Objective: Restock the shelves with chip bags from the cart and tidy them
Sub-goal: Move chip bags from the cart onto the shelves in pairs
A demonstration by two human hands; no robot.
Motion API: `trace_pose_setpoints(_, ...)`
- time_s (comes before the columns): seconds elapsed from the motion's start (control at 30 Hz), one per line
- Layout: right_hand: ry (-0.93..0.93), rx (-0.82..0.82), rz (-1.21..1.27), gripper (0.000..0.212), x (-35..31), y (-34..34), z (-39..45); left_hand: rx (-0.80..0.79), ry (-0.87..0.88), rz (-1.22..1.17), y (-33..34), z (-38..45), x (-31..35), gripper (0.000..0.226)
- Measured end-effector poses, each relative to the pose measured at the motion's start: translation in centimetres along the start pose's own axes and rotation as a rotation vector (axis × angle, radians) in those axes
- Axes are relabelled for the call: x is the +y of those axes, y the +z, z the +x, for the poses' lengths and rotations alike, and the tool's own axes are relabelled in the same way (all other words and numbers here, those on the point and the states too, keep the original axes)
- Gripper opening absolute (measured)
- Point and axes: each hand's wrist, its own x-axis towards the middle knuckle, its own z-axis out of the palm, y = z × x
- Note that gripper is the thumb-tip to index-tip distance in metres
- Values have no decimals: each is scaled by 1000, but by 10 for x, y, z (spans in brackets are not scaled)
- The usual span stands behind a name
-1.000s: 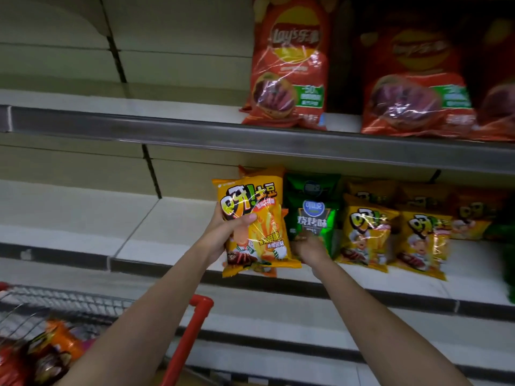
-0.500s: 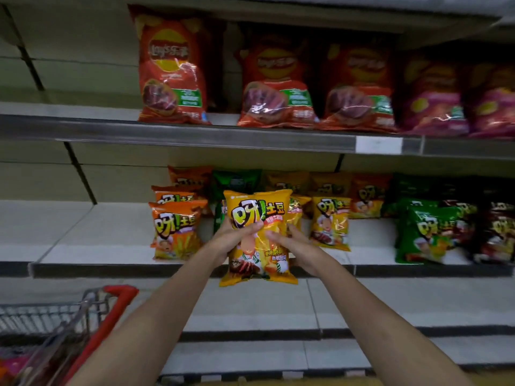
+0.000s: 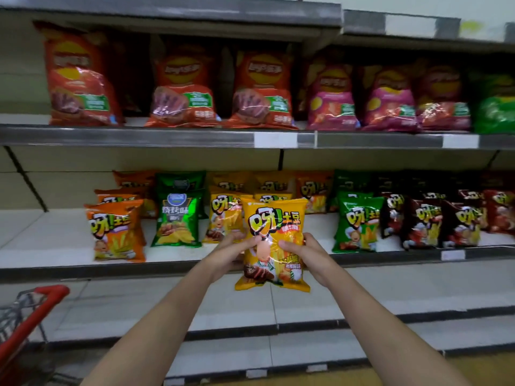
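Before the middle shelf (image 3: 172, 254), I hold the upright yellow bag (image 3: 274, 243) in both hands, left (image 3: 235, 250), right (image 3: 305, 253); the open slot sits just behind.

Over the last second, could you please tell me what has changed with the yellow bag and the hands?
The right hand left the green bag on the shelf and took hold of the yellow bag, which the left hand already gripped. Both hands carried it rightward along the middle shelf, past the green bag to the yellow row. It remains upright, off the shelf; the shelved bags look undisturbed.
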Motion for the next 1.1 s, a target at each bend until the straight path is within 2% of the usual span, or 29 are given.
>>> trace_pose_setpoints(0.07, 10, 17, 23, 58, 5, -19, 3, 4, -38, 27, 19, 8, 0, 58)
trace_pose_setpoints(0.13, 18, 28, 38, 58, 10, -34, 8, -28, -48, 79, 36, 20, 1, 60)
trace_pose_setpoints(0.27, 22, 39, 22, 57, 15, -61, 28, -45, 3, 255, 59, 52, 8, 110)
trace_pose_setpoints(0.3, 20, 45, 2, 55, 14, -68, 34, -51, 6, 268, 65, 61, 10, 115)
trace_pose_setpoints(0.43, 28, 84, -173, 39, 13, -92, 68, -37, 0, 250, 80, 104, 6, 97)
trace_pose_setpoints(0.57, 42, 111, -359, 41, 15, -104, 110, 17, 0, 264, 83, 141, 4, 73)
trace_pose_setpoints(0.8, 24, 30, -418, 42, 14, -72, 170, 130, -37, 230, 44, 170, 8, 71)
trace_pose_setpoints(0.97, -16, -42, -515, 33, 24, -33, 196, 259, -37, 201, 6, 172, -3, 69)
trace_pose_setpoints(1.03, -4, -30, -551, 38, 29, -26, 201, 323, -26, 204, 3, 174, -8, 64)
trace_pose_setpoints(1.1, 11, -35, -593, 47, 35, -22, 205, 384, -12, 244, 5, 176, -13, 70)
